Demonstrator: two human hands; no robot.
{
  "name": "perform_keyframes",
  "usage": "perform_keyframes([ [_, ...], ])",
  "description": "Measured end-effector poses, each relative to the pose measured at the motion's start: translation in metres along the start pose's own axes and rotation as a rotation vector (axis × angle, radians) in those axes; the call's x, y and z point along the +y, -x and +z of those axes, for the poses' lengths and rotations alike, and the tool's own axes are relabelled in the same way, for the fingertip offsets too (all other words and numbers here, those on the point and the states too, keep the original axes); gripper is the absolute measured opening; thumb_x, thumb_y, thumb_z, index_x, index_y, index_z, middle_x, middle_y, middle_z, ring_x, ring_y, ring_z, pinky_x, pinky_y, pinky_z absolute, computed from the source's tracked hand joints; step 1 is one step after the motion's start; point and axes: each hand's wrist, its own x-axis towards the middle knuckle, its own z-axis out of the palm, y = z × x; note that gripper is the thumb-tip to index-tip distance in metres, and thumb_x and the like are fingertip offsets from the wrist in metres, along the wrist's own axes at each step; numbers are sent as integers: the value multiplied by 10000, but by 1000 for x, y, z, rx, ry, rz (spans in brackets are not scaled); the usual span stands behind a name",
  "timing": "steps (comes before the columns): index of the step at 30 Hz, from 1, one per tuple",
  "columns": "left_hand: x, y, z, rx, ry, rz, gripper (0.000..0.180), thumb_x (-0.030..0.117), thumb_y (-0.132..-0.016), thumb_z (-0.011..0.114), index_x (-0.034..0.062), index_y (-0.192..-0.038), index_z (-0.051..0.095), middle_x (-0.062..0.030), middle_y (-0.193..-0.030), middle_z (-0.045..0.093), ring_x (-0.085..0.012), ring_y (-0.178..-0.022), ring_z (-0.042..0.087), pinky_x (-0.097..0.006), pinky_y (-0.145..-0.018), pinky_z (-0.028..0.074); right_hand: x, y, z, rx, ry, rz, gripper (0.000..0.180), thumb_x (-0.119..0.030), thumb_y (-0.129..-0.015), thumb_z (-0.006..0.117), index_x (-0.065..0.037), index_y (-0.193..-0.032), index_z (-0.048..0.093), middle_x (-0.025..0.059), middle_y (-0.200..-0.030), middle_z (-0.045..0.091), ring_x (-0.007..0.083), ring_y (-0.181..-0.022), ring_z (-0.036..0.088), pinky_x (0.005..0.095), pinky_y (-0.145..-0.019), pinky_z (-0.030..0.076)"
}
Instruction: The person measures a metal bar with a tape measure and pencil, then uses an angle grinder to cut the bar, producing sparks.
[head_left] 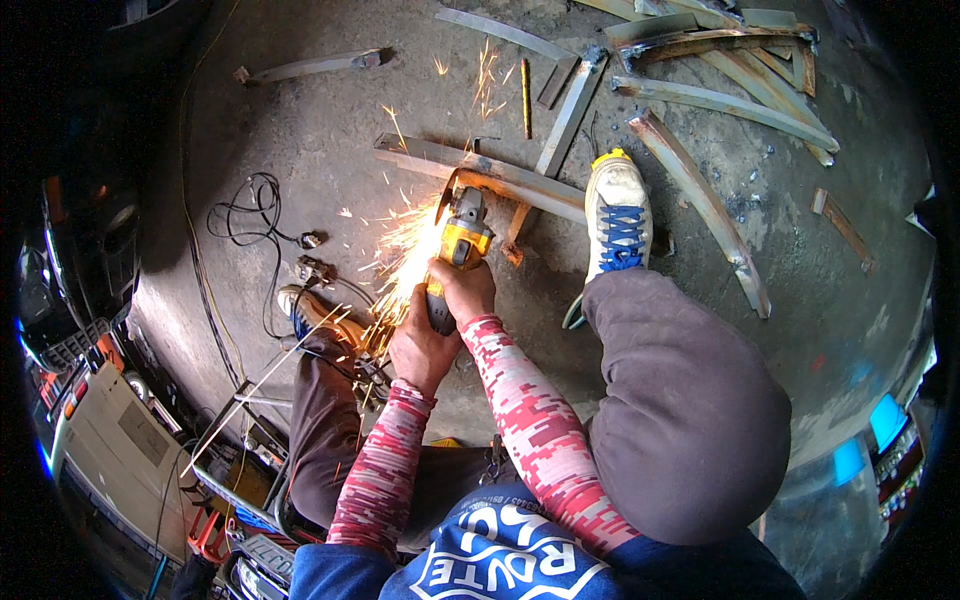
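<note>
Both my hands grip a yellow and grey angle grinder [458, 232] low over the concrete floor. My left hand [418, 350] wraps the rear of its handle and my right hand [464, 288] holds the body just behind the yellow housing. The disc end meets a rusty steel angle bar [478, 170] lying across the floor, and bright sparks [405, 250] spray left and down toward me. My right foot in a white shoe with blue laces [617, 215] stands on the bar's right end. My left shoe [310, 312] is planted at the left.
Several curved and straight steel strips [700, 200] lie on the floor at the right and top. A black cable [250, 215] coils at the left. A short yellowish rod [525, 97] lies beyond the bar. Tools and crates [230, 480] crowd the lower left.
</note>
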Motion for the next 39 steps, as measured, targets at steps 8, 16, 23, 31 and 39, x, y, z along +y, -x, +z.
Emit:
perform_keyframes([
  [8, 12, -4, -6, -10, 60, 9, 844, 461, -762, 851, 74, -1431, 512, -250, -895, 729, -433, -823, 730, -513, -714, 567, -17, 3, -1, 69, 66, -83, 405, -245, -778, 832, -10, -1087, 715, 82, -1028, 763, 195, -928, 732, 342, -846, 557],
  [16, 22, -7, -7, 13, 104, 34, 849, 456, -768, 848, 78, -1443, 497, -248, -907, 733, -438, -826, 732, -506, -719, 569, -37, 6, -6, 12, 27, -96, 384, -244, -772, 819, -17, -1066, 719, 74, -1012, 763, 193, -916, 729, 342, -838, 553],
  [23, 19, -7, -5, 17, 95, 13, 836, 475, -758, 851, 88, -1415, 508, -246, -909, 733, -434, -831, 733, -512, -713, 567, -29, 2, -3, 25, 24, -98, 331, -226, -777, 808, -25, -1024, 715, 57, -969, 754, 177, -870, 717, 337, -814, 550],
  [31, 18, -5, -5, 13, 103, 32, 810, 466, -776, 839, 101, -1415, 501, -250, -918, 733, -440, -847, 732, -515, -714, 567, -25, 2, -3, 26, 52, -91, 367, -239, -780, 820, -17, -1053, 718, 68, -990, 763, 183, -899, 730, 342, -819, 555],
  [39, 16, -4, -3, 15, 82, 13, 820, 476, -788, 830, 104, -1435, 493, -257, -913, 733, -446, -856, 732, -520, -721, 565, -16, 0, -2, 78, 146, -68, 435, -286, -760, 825, -10, -1078, 718, 88, -1013, 769, 208, -922, 736, 358, -840, 557],
])
